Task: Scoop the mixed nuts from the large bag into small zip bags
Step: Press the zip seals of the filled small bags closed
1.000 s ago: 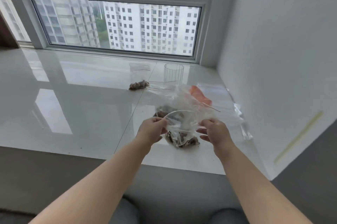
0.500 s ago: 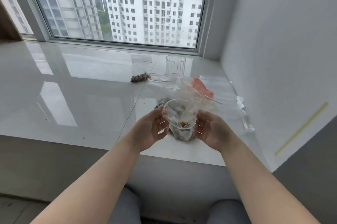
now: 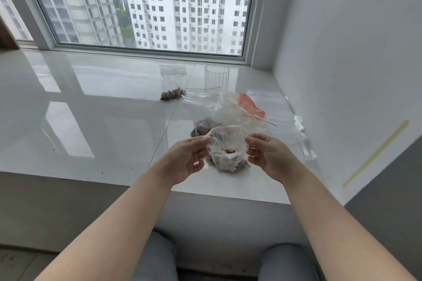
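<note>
1. Head view: I see my left hand [image 3: 189, 159] and right hand [image 3: 269, 157] raised over the front edge of the white surface [image 3: 91, 120], toward its right end.
2. Between them I hold a small zip bag [image 3: 228, 152]; the fingers [image 3: 202, 140] of each hand pinch one side of its mouth, which gapes wide open.
3. Nuts [image 3: 229, 150] lie in the bottom of that bag, and its base sits close to the surface, near the front edge; I cannot tell if it touches.
4. Just behind it stands the large bag [image 3: 219, 111], clear and crumpled, with dark nuts showing low on its left side.
5. Toward the back edge lies another small bag [image 3: 172, 84] with nuts heaped at its near end.
6. A clear ribbed cup [image 3: 217, 78] stands beside it, near the window [image 3: 146, 13].
7. Empty zip bags [image 3: 274, 102] are spread along the right edge by the wall.
</note>
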